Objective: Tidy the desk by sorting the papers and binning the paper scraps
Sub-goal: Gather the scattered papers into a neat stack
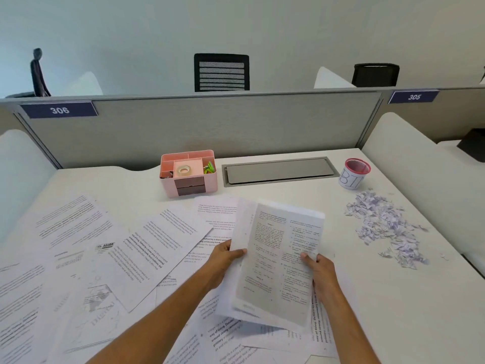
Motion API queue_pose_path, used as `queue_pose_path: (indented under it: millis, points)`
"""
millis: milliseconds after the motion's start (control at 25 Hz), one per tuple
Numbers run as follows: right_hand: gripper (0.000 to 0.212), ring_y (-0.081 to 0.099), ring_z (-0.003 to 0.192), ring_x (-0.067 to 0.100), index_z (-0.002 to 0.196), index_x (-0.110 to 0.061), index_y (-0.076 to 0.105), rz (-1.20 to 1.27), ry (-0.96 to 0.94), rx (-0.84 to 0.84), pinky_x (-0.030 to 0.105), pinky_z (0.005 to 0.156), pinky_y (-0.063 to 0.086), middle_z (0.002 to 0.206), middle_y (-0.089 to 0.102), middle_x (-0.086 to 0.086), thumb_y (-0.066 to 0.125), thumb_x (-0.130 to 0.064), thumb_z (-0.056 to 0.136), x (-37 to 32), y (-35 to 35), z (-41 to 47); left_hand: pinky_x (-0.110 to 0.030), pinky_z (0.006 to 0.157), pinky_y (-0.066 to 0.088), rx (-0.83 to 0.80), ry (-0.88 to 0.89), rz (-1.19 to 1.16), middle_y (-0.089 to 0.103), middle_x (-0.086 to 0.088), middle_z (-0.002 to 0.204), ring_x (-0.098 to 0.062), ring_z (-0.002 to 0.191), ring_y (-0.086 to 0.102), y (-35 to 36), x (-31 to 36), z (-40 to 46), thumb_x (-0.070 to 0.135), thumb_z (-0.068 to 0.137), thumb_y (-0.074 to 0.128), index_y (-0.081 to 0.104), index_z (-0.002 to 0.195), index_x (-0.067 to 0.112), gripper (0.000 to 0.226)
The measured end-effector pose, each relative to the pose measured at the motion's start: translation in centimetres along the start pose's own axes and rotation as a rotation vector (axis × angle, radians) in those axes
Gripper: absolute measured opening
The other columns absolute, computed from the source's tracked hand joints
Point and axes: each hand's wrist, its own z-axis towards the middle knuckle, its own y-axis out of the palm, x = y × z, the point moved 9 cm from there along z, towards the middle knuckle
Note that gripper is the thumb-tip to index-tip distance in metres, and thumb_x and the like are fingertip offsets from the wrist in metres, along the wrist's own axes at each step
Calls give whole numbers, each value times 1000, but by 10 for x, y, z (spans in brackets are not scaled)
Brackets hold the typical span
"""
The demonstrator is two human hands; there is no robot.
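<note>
I hold a small stack of printed sheets (278, 258) raised above the desk, near its front middle. My left hand (225, 261) grips the stack's left edge, thumb on top. My right hand (319, 271) grips its right edge, thumb on the printed face. Several more printed papers (147, 248) lie scattered and overlapping across the left and front of the white desk (393, 311). A heap of small paper scraps (383, 222) lies at the right. Behind it stands a small red mesh bin (354, 173) with a white label.
A pink desk organiser (189, 173) with tape and clips stands at the back middle. Right of it is a grey cable hatch (279, 169). A grey partition (204, 127) closes the back; white side dividers flank the desk. Black chairs stand beyond.
</note>
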Motion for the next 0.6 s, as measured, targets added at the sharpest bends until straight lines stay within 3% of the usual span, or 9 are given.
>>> queue_pose_path:
  millis: [120,280,440,600]
  points:
    - [28,72,92,33,107,-4,70,-14,-7,-52,41,72,60,102,75,15,68,-23,87,1,5,1,-46,74,60,11,-52,-17,74,-13,108,-35,95,71,-6,1,1,11,92,61,63,116,8,25]
    - [29,69,101,36,113,-8,70,-21,-1,-166,49,82,58,111,71,18,63,-27,91,3,10,0,-57,89,54,5,-57,48,73,-12,111,-35,99,70,-13,5,4,7,89,62,64,115,8,27]
    - [30,68,104,38,114,-11,70,15,0,-222,48,78,58,116,70,18,67,-19,85,1,15,0,-59,91,52,5,-18,84,73,-11,110,-36,99,70,-16,11,3,8,82,71,66,113,6,31]
    - [47,68,102,37,118,-10,66,64,-14,-251,46,74,58,117,70,16,78,-13,73,-9,24,0,-60,91,52,-6,32,100,73,-15,109,-40,100,68,-14,22,3,8,75,78,67,112,0,39]
